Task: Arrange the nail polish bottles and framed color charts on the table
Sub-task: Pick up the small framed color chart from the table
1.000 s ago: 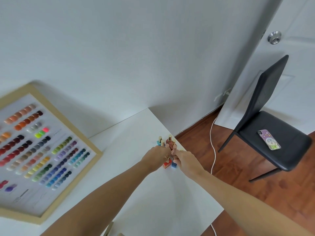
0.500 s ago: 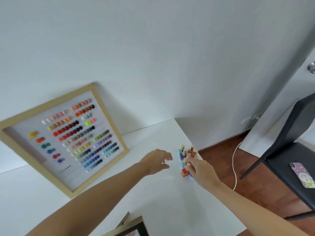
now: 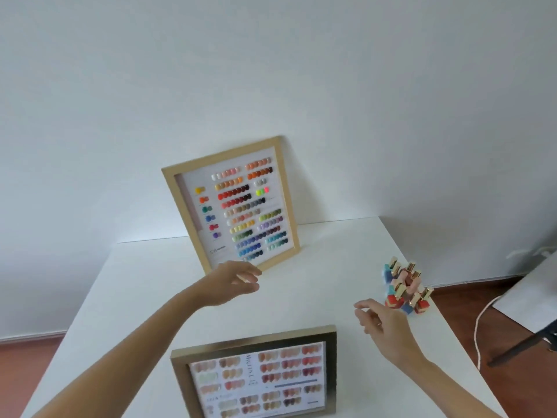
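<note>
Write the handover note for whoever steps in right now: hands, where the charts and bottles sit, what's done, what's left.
Left hand: empty, open, hovering by the lower edge of the light wood framed color chart.
Right hand: empty, fingers loose, just short of the nail polish bottles.
Wood chart: upright, leaning against the wall at the back of the white table.
Bottles: one tight cluster near the right edge, upright.
Gold framed color chart: at the near edge.
Done: bottles grouped, wood chart stood up.
Left: probably positioning the gold chart; final layout unclear.
</note>
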### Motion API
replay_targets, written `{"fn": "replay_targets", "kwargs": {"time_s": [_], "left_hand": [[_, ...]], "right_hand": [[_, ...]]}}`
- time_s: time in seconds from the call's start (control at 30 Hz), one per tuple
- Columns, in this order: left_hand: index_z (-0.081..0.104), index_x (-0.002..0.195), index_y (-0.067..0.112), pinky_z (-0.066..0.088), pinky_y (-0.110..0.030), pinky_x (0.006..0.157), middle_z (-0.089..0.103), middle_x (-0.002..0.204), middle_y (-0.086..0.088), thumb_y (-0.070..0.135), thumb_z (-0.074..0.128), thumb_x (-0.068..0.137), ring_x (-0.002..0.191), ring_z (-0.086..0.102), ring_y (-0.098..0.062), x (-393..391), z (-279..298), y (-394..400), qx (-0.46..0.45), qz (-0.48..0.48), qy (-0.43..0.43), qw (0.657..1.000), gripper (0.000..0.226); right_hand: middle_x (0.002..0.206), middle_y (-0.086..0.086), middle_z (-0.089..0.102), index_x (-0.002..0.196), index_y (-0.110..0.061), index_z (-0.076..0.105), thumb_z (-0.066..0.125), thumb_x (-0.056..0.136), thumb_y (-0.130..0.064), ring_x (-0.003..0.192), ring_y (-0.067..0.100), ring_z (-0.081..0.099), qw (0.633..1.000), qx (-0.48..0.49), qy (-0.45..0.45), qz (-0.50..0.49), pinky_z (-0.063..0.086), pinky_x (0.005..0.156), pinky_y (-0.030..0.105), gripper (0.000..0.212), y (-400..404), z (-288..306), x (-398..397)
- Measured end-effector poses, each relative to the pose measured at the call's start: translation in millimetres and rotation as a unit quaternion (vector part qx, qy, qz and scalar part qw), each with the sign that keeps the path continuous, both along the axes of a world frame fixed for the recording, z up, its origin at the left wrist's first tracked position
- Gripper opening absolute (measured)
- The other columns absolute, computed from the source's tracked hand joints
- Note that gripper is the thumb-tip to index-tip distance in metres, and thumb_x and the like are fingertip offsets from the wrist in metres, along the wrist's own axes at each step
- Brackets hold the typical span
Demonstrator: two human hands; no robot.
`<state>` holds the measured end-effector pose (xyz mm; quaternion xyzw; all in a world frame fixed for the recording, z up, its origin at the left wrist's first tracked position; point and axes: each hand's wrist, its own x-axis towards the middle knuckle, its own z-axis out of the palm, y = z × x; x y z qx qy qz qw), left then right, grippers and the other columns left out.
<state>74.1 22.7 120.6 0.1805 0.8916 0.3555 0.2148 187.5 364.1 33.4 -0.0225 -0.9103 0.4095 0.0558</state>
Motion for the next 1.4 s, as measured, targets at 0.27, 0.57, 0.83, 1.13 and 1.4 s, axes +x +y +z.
{"fn": "replay_targets", "kwargs": {"time_s": [0.27, 0.57, 0.83, 1.13, 1.4], "left_hand": [[0.065, 0.116, 0.026, 0.052, -0.026, 0.087, 0.070, 0.110, 0.011, 0.035, 0.058, 0.094, 0.095, 0.069, -0.002, 87.6, -5.6, -105.8, 0.095, 0.154, 0.005, 0.984, 0.025], [0.053, 0.130, 0.029, 0.049, -0.031, 0.096, 0.065, 0.119, 0.011, 0.033, 0.059, 0.093, 0.112, 0.061, -0.007, 168.8, -44.8, -109.4, 0.184, 0.233, -0.019, 0.955, 0.037], [0.045, 0.136, 0.023, 0.051, -0.038, 0.095, 0.063, 0.124, -0.002, 0.006, 0.045, 0.097, 0.112, 0.061, -0.023, 195.3, -84.4, -89.5, 0.120, 0.304, -0.043, 0.944, 0.042], [0.050, 0.127, 0.019, 0.050, -0.036, 0.086, 0.062, 0.117, -0.004, 0.008, 0.043, 0.099, 0.107, 0.061, -0.027, 204.9, -88.9, -84.5, 0.077, 0.348, -0.004, 0.934, 0.031], [0.049, 0.127, 0.022, 0.045, -0.026, 0.074, 0.058, 0.108, 0.002, 0.013, 0.045, 0.099, 0.102, 0.061, -0.023, 221.7, -70.4, -137.9, 0.080, 0.413, 0.038, 0.907, 0.030]], "right_hand": [[0.083, -0.001, 0.070, 0.107, -0.016, 0.064, 0.040, 0.096, -0.035, 0.078, 0.012, 0.068, 0.996, -0.047, 0.005, -0.081, 0.059, 0.075, 0.030, 0.033, -59.6, 14.1, 52.5], [0.122, 0.007, 0.064, 0.127, -0.017, 0.051, 0.035, 0.095, -0.046, 0.112, 0.025, 0.061, 0.995, -0.040, -0.061, -0.075, 0.048, 0.097, 0.036, 0.046, -94.2, 9.6, 88.0], [0.127, 0.014, 0.061, 0.130, -0.010, 0.045, 0.050, 0.097, -0.019, 0.116, 0.030, 0.059, 0.991, 0.015, -0.120, -0.061, 0.050, 0.094, 0.038, 0.034, -104.9, 4.8, 86.7], [0.120, 0.015, 0.062, 0.120, -0.007, 0.048, 0.050, 0.097, -0.017, 0.110, 0.030, 0.061, 0.989, 0.055, -0.135, -0.030, 0.053, 0.090, 0.038, 0.025, -102.7, 7.4, 80.8], [0.108, 0.015, 0.063, 0.113, -0.008, 0.048, 0.049, 0.097, -0.015, 0.099, 0.031, 0.064, 0.991, 0.026, -0.105, 0.079, 0.057, 0.087, 0.045, 0.017, -150.4, 31.6, 46.3]]}}
